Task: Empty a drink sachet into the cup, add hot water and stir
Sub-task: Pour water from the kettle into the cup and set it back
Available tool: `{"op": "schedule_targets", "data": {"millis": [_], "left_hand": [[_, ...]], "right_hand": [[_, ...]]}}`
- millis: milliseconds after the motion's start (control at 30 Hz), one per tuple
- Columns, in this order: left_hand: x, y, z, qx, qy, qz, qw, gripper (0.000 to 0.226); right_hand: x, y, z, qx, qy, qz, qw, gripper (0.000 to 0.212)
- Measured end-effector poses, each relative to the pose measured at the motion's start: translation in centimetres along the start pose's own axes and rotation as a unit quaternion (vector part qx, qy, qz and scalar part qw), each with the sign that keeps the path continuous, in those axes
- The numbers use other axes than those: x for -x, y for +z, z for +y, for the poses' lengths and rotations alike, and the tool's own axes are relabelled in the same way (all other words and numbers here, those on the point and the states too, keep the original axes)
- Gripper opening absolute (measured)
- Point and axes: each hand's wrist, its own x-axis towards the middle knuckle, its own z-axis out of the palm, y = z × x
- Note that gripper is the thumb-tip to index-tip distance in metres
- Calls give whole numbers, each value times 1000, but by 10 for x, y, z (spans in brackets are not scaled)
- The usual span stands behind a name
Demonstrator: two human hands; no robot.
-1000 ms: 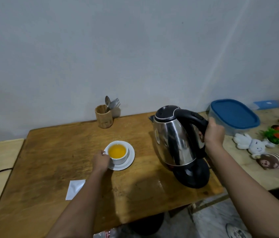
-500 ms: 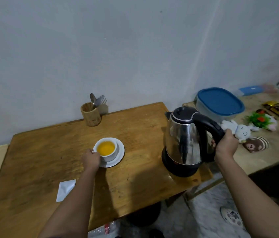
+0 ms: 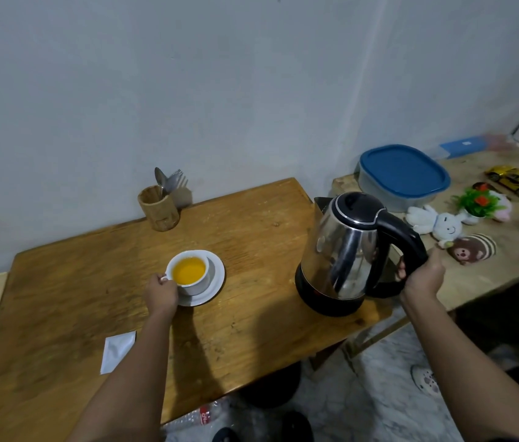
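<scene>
**Water in, stirring next**

White cup [image 3: 191, 275] of orange drink on its saucer [image 3: 216, 283], mid-table, handle pinched by left hand [image 3: 162, 293]. Right hand [image 3: 424, 275] wrapped round kettle [image 3: 347, 250] handle. Kettle now seated on its base, tilted above it a second ago. Next: release, fetch spoon [image 3: 159, 180] from wooden holder [image 3: 158, 208].

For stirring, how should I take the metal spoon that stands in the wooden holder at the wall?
Pinch the metal spoon just under its bowl, coming straight down from above. It stands bowl-up in the round wooden holder, so the handle is hidden inside. A fork leans close on its right, so bring the fingers in from the left and front, then lift upward.
</scene>
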Motion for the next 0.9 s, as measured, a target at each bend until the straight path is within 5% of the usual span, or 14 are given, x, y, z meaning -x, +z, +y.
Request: {"op": "schedule_targets", "data": {"millis": [333,900], "left_hand": [[1,0,1,5,-5,-6,1000,30],[6,4,7,6,-46,15,999,33]], "right_hand": [[-17,-1,3,100,-10,-27,995,27],[-24,-27,18,75,3,-28,997,32]]}}
